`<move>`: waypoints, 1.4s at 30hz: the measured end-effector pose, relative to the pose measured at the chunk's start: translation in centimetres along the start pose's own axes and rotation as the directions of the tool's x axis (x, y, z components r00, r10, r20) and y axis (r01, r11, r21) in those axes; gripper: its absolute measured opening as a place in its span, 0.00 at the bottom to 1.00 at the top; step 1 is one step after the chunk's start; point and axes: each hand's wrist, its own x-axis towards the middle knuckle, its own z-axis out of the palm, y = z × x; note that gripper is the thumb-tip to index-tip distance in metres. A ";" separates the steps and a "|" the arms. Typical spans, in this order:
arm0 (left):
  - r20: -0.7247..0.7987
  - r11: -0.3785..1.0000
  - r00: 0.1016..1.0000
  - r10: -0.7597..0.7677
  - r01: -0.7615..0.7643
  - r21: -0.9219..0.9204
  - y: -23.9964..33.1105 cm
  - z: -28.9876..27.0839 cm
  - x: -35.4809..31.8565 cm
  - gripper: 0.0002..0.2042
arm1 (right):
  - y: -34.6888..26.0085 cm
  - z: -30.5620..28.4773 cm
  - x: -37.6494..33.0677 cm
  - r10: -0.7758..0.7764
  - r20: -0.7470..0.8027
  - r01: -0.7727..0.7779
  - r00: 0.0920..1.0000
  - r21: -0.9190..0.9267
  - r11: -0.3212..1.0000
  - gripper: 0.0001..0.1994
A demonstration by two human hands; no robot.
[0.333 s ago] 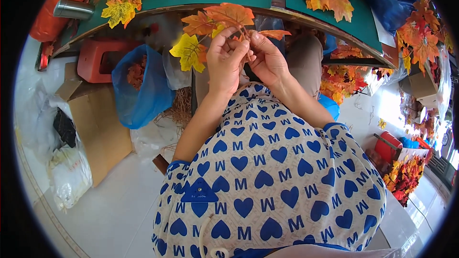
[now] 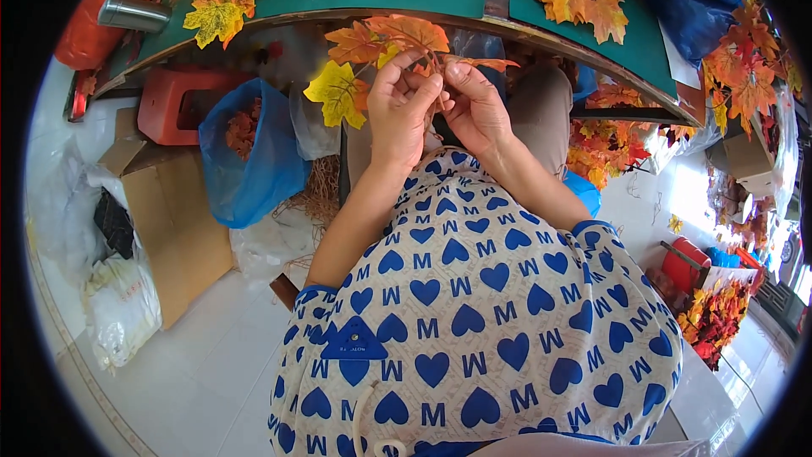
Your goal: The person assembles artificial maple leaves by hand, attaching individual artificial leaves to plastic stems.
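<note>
Meeting at its stem (image 2: 435, 62), left hand (image 2: 401, 114) and right hand (image 2: 480, 112) pinch an orange-and-yellow, lobed, fabric-like leaf spray (image 2: 411, 32) fanning toward eleven o'clock.

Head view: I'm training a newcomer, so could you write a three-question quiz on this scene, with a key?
1. True or false: the left hand and right hand both touch the spray of orange and yellow maple-shaped leaves.
2. Where is the silver metallic cylinder? (a) lower middle (b) upper left (c) right edge
3. What shows inside the open, translucent blue plastic bag beside the brown cardboard?

Key: 1. True. 2. b. 3. Reddish-orange leaves.
</note>
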 end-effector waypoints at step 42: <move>0.151 0.999 0.988 -0.033 0.029 0.028 -4.4 -3.8 1.0 0.11 | -0.1 -2.0 -1.3 -0.077 0.089 0.104 0.993 -0.354 0.930 0.08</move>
